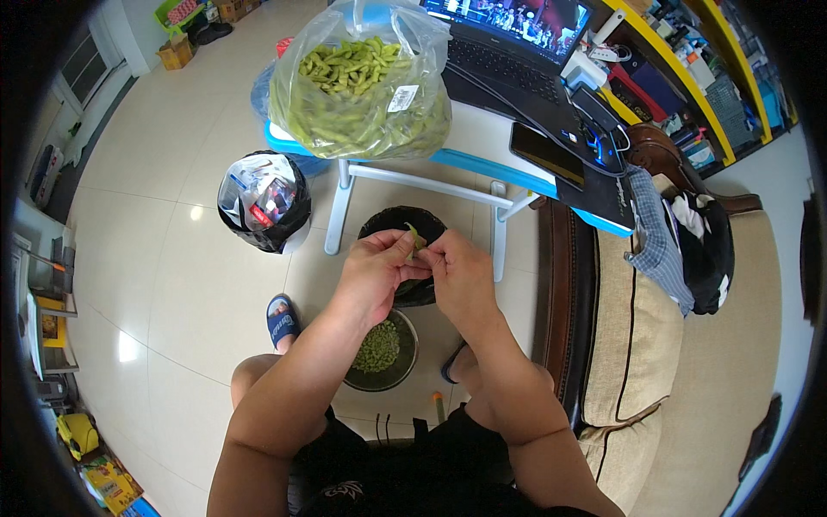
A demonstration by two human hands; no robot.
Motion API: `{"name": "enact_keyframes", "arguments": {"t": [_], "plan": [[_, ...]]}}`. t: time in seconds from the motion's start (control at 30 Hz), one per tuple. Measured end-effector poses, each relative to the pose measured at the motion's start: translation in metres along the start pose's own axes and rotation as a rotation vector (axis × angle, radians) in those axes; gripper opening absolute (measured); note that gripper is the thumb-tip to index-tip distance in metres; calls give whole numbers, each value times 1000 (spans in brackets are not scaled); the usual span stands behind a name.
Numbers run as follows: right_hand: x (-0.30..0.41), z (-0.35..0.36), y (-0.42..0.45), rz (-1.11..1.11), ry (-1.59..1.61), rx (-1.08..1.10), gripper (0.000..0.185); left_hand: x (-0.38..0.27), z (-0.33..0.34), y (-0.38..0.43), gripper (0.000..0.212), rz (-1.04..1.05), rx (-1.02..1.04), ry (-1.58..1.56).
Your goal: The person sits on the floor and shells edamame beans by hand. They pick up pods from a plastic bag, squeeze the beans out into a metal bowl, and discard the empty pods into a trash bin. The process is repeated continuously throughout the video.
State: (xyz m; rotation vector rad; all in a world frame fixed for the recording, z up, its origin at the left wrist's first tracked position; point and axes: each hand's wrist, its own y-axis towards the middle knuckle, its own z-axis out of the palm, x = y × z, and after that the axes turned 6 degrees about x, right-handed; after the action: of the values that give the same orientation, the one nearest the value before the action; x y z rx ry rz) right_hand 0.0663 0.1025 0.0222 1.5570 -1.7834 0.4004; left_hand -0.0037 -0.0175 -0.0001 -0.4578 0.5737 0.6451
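Between the fingertips of both hands is a green edamame pod (pixel 414 239). My left hand (pixel 375 268) pinches it from one side, and my right hand (pixel 460 268) grips it from the other. Directly below them stands a bin lined with a black bag (pixel 400 218), its inside mostly hidden by my hands. Closer to me, a round metal bowl (pixel 408 355) on the floor holds many shelled green beans (pixel 378 349). A clear plastic bag (pixel 362 129) full of unshelled pods (pixel 352 64) rests on the table's near left corner.
The blue-edged white table (pixel 478 126) carries a laptop (pixel 504 45), a phone (pixel 546 154) and cables. A second bin (pixel 265 200) with rubbish stands to the left. At right is a sofa (pixel 627 323) with clothes (pixel 665 239). Slippered feet (pixel 282 320) flank the bowl.
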Motion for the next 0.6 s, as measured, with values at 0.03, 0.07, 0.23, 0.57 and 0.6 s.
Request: {"name": "enact_keyframes", "arguments": {"t": [0.03,0.07,0.23,0.57,0.6], "plan": [[0,1,0,-10,-5,-5,12,-1,0,0,17,-5,-4,2],[-1,1,1,-20,-10,-10,11,-1,0,1,17,-9,-9,3],[0,0,7,-50,-44,36,9,-1,-4,4,16,-25,-28,23],[-1,5,14,-28,-4,74,13,-4,-6,4,14,-14,-83,-6],[-1,5,13,-14,4,71,14,-4,-7,5,14,-27,-85,2]]}}
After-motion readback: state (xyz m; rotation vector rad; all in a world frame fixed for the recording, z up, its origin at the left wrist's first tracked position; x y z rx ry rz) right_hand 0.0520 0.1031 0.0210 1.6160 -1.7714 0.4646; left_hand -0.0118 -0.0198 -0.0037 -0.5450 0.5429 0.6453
